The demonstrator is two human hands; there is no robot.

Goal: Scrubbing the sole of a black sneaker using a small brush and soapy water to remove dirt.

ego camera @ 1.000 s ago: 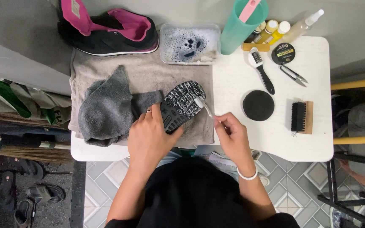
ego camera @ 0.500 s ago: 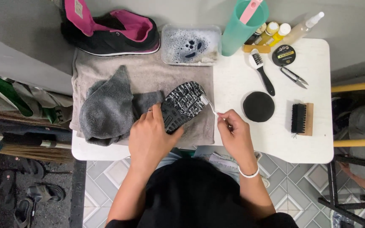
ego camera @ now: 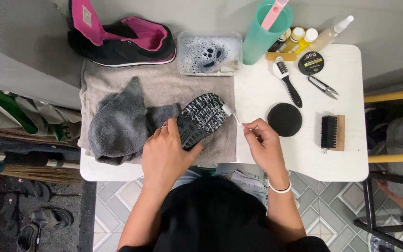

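right hand (ego camera: 263, 142) has drawn the toothbrush (ego camera: 232, 115) to the sole's (ego camera: 200, 118) edge.

We count two black shoes: one black and pink high-top shoe (ego camera: 122, 43) at the far left, one black shoe turned sole-up (ego camera: 200, 119) near the middle. Two cloths: one beige towel (ego camera: 164, 86) spread flat, one grey crumpled rag (ego camera: 122, 122) on it. Three brushes: one small white toothbrush (ego camera: 232, 115), one black-handled brush (ego camera: 288, 80), one wooden block brush with black bristles (ego camera: 333, 132) at the right. One clear tub of soapy water (ego camera: 209, 52). One teal plastic cup (ego camera: 263, 33). One round black tin (ego camera: 310, 63). One round black sponge (ego camera: 284, 119). One pair of small metal snips (ego camera: 323, 86).
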